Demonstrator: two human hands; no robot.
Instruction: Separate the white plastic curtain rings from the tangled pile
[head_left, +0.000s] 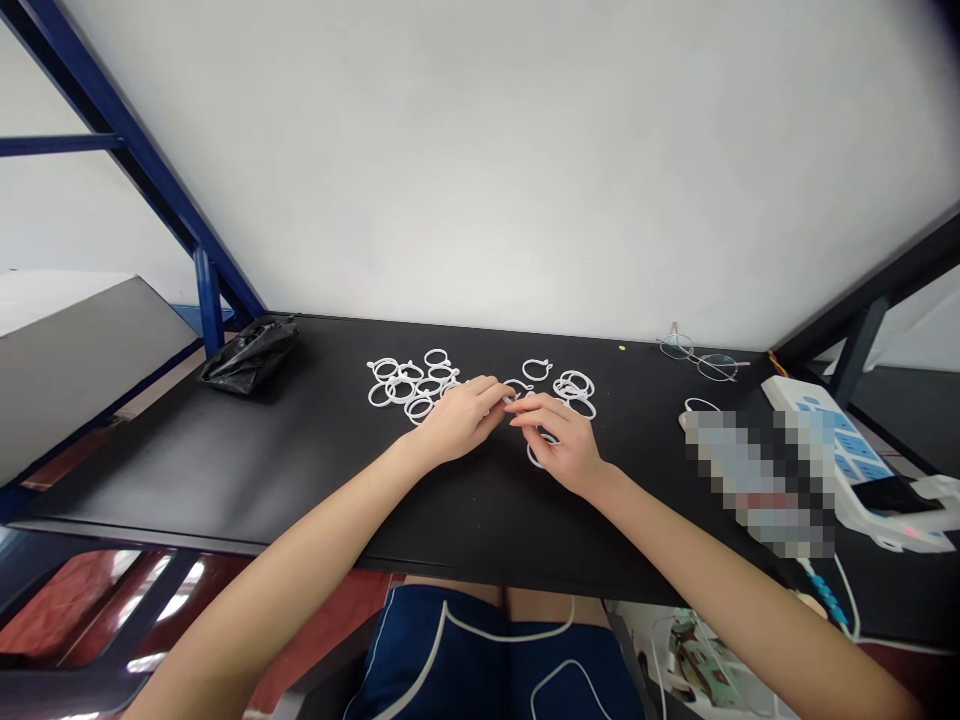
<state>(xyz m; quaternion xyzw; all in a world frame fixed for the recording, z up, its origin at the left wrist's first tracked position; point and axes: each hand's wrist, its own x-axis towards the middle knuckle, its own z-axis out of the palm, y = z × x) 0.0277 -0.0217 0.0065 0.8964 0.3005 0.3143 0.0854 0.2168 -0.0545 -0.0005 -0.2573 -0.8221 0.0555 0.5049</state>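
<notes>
You sat at the black table (300, 440), and both of your hands were in front of you, near its middle. Your left hand (466, 418) came from the left with bent fingers, and your right hand (564, 445) met it from the other side, so that the fingertips of the two were very close. A small bit of white showed at the tips of the left fingers, but I could not tell if they pinched it firmly, and I could not tell either if the right thumb and forefinger were pressed on something. One white ring (517, 381) lay just behind the fingertips, and another ring (529, 452) was partly hidden under the right hand. Beside your left hand, on its left, there was a loose pile of white rings (403, 378), many of them overlapping, some with a small loop on the edge. Beyond your right hand lay a smaller group of rings (574, 384), and a single ring (535, 379) rested apart from it, a little to the left. At the far left of the table there was a crumpled black bag (251, 355). On the right side you had a pair of glasses (718, 367) near the wall (465, 180), a flat thing (757, 485) with a blurred surface, and next to it a white power strip (855, 455) with blue sockets.
</notes>
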